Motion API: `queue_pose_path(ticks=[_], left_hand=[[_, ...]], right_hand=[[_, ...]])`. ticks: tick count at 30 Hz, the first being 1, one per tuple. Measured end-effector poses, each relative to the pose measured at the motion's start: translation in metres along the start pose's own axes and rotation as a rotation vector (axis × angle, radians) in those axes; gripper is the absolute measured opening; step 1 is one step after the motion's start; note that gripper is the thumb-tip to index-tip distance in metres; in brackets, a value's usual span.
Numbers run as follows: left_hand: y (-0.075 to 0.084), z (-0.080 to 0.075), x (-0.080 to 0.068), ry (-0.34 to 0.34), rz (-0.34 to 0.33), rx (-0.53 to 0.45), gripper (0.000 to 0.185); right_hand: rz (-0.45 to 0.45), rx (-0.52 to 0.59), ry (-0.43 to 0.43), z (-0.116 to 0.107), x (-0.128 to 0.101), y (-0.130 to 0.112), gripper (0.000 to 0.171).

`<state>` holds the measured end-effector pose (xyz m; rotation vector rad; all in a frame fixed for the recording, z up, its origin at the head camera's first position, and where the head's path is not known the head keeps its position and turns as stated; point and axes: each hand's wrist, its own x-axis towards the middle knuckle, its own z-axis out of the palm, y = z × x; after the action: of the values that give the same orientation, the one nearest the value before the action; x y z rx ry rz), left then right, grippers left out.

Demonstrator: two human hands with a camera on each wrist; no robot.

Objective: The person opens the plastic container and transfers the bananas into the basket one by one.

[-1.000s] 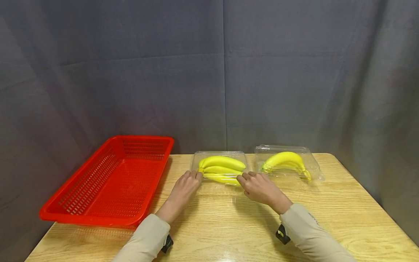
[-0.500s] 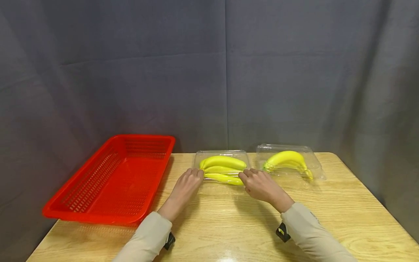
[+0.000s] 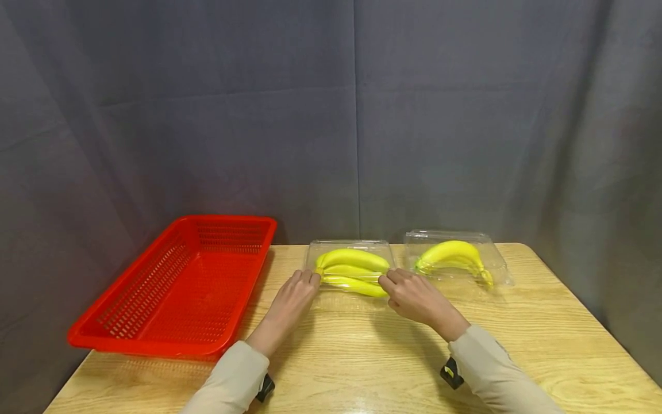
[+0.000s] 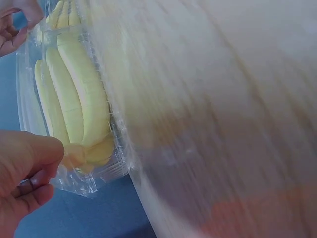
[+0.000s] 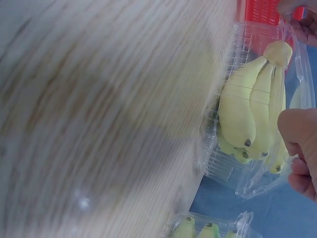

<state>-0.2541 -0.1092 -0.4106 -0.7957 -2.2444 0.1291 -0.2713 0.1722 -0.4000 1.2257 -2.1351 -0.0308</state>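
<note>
your left hand [image 3: 291, 303] pinches the left end of the clear plastic box [image 3: 349, 251] of bananas [image 3: 351, 269], thumb and curled fingers closed on its rim, and your right hand [image 3: 416, 298] grips the right end of the same box the same way. that box sits near the middle of the wooden table [image 3: 362, 356], towards its far edge, just right of the red basket [image 3: 176, 287]. a second clear box [image 3: 455, 244] holding another bunch of bananas [image 3: 454, 256] lies just beside it on the right, untouched, in front of the grey curtain [image 3: 331, 115].
</note>
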Motion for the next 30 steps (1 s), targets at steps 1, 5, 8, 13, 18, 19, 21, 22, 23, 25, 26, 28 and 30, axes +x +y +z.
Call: queue_pose_path(ticks=[1, 5, 8, 13, 18, 19, 21, 22, 23, 25, 26, 28, 30], left_hand=[[0.0001, -0.0001, -0.0004, -0.001, -0.006, -0.011, 0.015], [-0.0004, -0.0019, -0.0017, -0.004, -0.030, -0.062, 0.016], [-0.0012, -0.0040, -0.0018, -0.004, -0.047, -0.086, 0.017], [-0.0033, -0.0077, -0.0013, 0.004, -0.063, -0.089, 0.017], [-0.0051, -0.0080, -0.0023, 0.023, -0.064, -0.104, 0.014], [-0.0052, -0.0078, -0.0026, 0.025, -0.064, -0.107, 0.014], [-0.0057, -0.0075, -0.0036, 0.026, -0.067, -0.117, 0.016], [-0.0059, -0.0075, -0.0040, 0.026, -0.071, -0.122, 0.017], [-0.0062, -0.0076, -0.0044, 0.028, -0.075, -0.123, 0.019], [-0.0070, -0.0081, -0.0050, 0.031, -0.085, -0.132, 0.023], [-0.0075, -0.0083, -0.0053, 0.033, -0.091, -0.143, 0.024], [-0.0084, -0.0085, -0.0056, 0.040, -0.098, -0.150, 0.024], [-0.0095, -0.0085, -0.0059, 0.051, -0.101, -0.166, 0.024]], right_hand=[[-0.004, 0.002, 0.006, 0.0002, -0.0002, 0.0002, 0.027], [-0.011, 0.016, 0.034, 0.0004, -0.0012, 0.0012, 0.026], [-0.011, 0.032, 0.048, -0.0007, -0.0024, 0.0021, 0.026], [-0.015, 0.037, 0.063, -0.0022, -0.0031, 0.0030, 0.024], [-0.017, 0.043, 0.098, -0.0024, -0.0047, 0.0033, 0.019], [-0.016, 0.045, 0.107, -0.0026, -0.0052, 0.0035, 0.018], [-0.014, 0.044, 0.120, -0.0029, -0.0061, 0.0038, 0.013], [-0.013, 0.046, 0.127, -0.0031, -0.0064, 0.0039, 0.011], [-0.012, 0.048, 0.134, -0.0033, -0.0067, 0.0040, 0.009], [-0.008, 0.051, 0.149, -0.0040, -0.0071, 0.0041, 0.007], [-0.006, 0.051, 0.158, -0.0044, -0.0072, 0.0042, 0.007], [0.000, 0.051, 0.173, -0.0050, -0.0074, 0.0042, 0.006], [0.007, 0.048, 0.183, -0.0058, -0.0076, 0.0043, 0.007]])
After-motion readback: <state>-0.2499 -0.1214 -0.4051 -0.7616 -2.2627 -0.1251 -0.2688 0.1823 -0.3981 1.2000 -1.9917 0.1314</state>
